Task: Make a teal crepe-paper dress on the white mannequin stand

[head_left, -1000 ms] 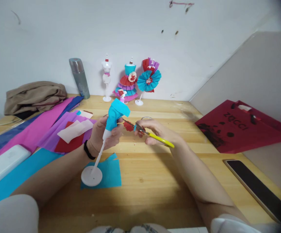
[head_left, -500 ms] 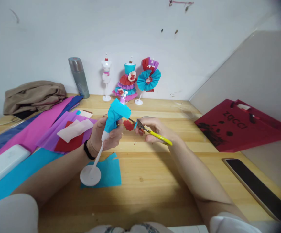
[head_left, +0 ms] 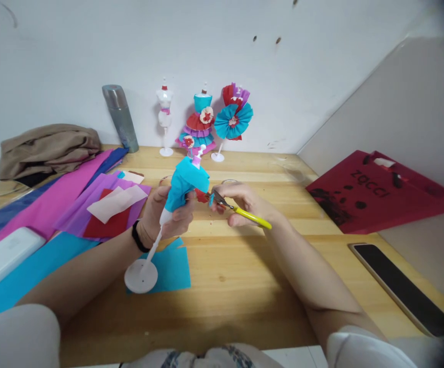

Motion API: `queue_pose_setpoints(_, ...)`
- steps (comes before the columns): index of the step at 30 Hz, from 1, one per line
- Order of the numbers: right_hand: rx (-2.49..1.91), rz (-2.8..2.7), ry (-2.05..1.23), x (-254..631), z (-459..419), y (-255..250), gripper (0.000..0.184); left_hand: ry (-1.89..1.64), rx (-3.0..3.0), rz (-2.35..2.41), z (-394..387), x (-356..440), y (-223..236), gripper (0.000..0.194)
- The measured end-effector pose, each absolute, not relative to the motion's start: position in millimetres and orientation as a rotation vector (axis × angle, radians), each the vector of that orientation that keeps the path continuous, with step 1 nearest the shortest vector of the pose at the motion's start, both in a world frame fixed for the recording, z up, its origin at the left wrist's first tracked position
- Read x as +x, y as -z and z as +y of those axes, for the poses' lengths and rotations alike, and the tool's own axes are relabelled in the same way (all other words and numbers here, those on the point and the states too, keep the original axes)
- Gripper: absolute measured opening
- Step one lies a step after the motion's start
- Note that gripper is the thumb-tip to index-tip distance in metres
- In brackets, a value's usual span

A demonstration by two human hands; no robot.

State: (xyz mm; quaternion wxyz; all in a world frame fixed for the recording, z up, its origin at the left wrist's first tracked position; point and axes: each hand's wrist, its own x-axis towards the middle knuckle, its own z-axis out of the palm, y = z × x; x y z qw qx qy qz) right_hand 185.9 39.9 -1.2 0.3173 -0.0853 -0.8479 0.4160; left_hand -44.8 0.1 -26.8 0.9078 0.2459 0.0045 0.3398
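My left hand (head_left: pixel 171 214) is wrapped round a small white mannequin on a stand (head_left: pixel 154 250), which leans over the table. Blue crepe paper (head_left: pixel 183 184) covers its torso. In my right hand (head_left: pixel 240 202) are small scissors or snips with a yellow handle (head_left: pixel 254 217), their blades pointing at the mannequin. A red paper flower (head_left: pixel 202 195) with a bit of blue sits by the blade tips, close to the fingers of my left hand. Whether the right fingertips also pinch the flower I cannot tell. Below the stand's base lies a blue paper piece (head_left: pixel 173 268).
Three mannequins stand by the wall, one in a ruffled dress (head_left: pixel 199 122). A flask (head_left: pixel 120 117), brown cloth (head_left: pixel 49 151) and coloured paper sheets (head_left: pixel 53 204) lie left. On the right are a red bag (head_left: pixel 375 191) and a phone (head_left: pixel 401 286).
The red flower has moved left, nearer to the blue-covered torso, and is now partly hidden. The blade tips moved slightly left with it. The camera view has shifted a little.
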Motion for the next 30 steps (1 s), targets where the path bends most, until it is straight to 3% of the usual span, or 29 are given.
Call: queue_pose_setpoints(30,-0.246,-2.222,-1.089,186.2,39.8,1.9,0.052,-0.614,0.501,-0.024,-0.5,-43.9,31.5,0.032)
